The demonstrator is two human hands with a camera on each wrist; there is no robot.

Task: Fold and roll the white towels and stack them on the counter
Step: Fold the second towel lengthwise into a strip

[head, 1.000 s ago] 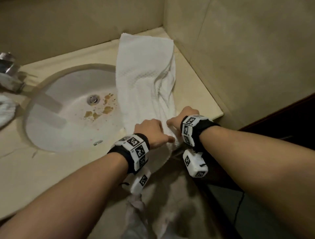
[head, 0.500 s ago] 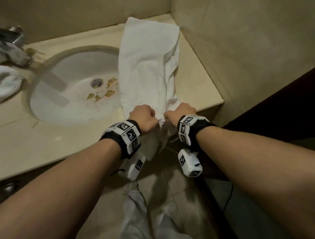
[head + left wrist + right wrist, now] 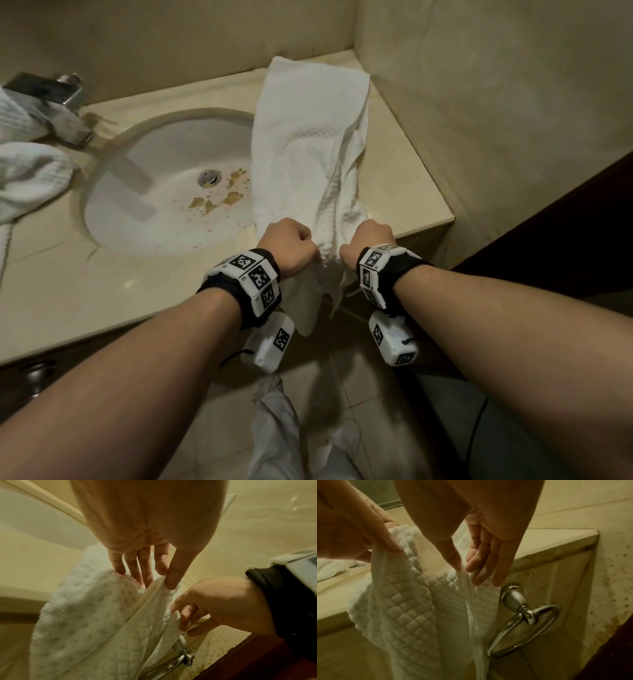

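Note:
A white waffle-weave towel (image 3: 308, 144) lies lengthwise on the beige counter (image 3: 407, 178) to the right of the sink, folded into a long strip. Its near end hangs over the counter's front edge. My left hand (image 3: 294, 245) grips the left side of that near end. In the left wrist view, thumb and fingers of the left hand (image 3: 164, 581) pinch the towel's hem (image 3: 130, 615). My right hand (image 3: 368, 236) holds the right side. In the right wrist view the right hand (image 3: 462, 568) pinches the hem of the towel (image 3: 402, 601) between thumb and fingers.
The oval sink (image 3: 164, 212) with brown stains lies left of the towel, and a chrome faucet (image 3: 58, 102) stands behind it. Another white towel (image 3: 27, 174) lies bunched at the far left. A chrome towel ring (image 3: 522, 628) hangs on the cabinet front. Walls close the back and right.
Both hands keep their hold on the towel's near end at the counter edge and have drawn slightly apart. The head view has shifted, so more of the counter's left side shows.

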